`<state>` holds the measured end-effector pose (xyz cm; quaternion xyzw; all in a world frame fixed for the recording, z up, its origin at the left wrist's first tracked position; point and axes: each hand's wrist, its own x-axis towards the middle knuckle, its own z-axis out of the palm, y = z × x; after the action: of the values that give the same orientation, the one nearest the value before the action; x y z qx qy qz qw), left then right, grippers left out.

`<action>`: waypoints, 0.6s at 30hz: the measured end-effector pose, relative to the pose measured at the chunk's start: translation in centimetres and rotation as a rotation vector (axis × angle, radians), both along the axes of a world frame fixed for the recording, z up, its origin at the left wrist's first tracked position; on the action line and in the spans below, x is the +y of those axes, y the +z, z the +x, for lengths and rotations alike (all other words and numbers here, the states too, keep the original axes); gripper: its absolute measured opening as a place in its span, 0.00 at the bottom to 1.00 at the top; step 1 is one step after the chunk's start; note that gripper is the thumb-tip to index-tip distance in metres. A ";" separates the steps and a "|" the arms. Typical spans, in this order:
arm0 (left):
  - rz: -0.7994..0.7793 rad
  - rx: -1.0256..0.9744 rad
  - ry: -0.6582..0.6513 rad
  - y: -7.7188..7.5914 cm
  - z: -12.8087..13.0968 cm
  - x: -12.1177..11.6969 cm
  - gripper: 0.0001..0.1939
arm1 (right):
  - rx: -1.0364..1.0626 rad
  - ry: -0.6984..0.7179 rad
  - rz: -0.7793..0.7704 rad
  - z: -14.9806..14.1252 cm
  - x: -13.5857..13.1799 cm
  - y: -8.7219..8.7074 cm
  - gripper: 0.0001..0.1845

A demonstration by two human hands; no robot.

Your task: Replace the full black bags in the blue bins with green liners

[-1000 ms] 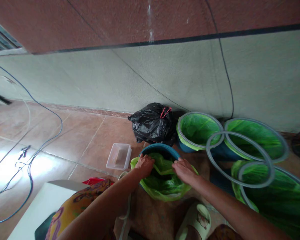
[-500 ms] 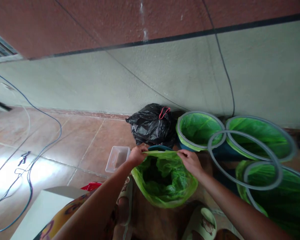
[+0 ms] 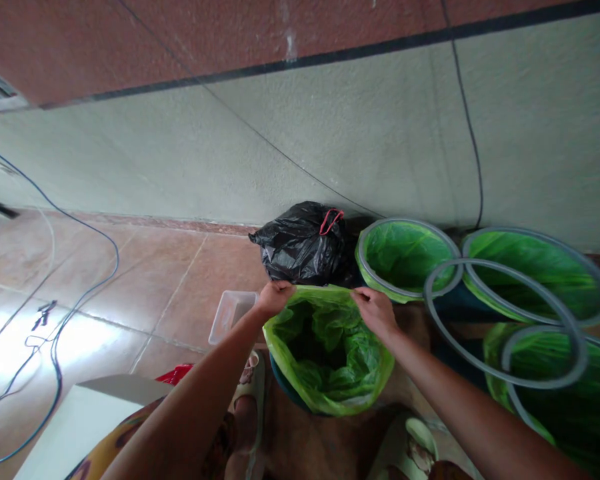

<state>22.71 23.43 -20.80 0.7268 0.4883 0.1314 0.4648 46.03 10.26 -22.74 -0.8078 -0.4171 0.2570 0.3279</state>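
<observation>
A green plastic bin liner (image 3: 325,397) lines a dark teal bin (image 3: 289,383) standing between my feet, its edge folded over the rim. My left hand (image 3: 276,297) is closed on the liner's far edge at the left. At the right of that same edge, my right hand (image 3: 375,310) pinches the plastic between thumb and fingers. The liner is stretched between the two hands along the far rim, and its inside is crumpled and dark. A loose grey ring (image 3: 505,383) rests across other lined bins to the right.
Lined bins with grey rings, one of them a green-lined bin (image 3: 410,257), stand at the right. Against the wall sits a tied black garbage bag (image 3: 305,247). A clear plastic container (image 3: 225,317), a white box (image 3: 75,427) and a blue cable (image 3: 87,227) lie to the left.
The far edge of the liner has come down over the bin's far rim, hiding the teal rim seen there before. The bin's near left side now shows. The view has shifted slightly.
</observation>
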 end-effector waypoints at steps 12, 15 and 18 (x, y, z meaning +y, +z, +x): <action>-0.010 0.087 0.182 -3.7 0.1 0.2 0.14 | 0.124 -0.023 -0.109 0.9 0.7 -2.4 0.14; -0.087 0.045 0.185 -4.1 -1.2 0.0 0.12 | 0.206 -0.029 -0.101 1.3 0.0 -2.7 0.15; -0.180 -0.002 0.224 -3.9 -2.6 -0.7 0.11 | 0.245 -0.040 -0.100 1.5 -0.9 -2.9 0.16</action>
<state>20.11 22.76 -24.72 0.6228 0.5758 0.1391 0.5111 47.56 9.38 -25.69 -0.7938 -0.3444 0.3676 0.3408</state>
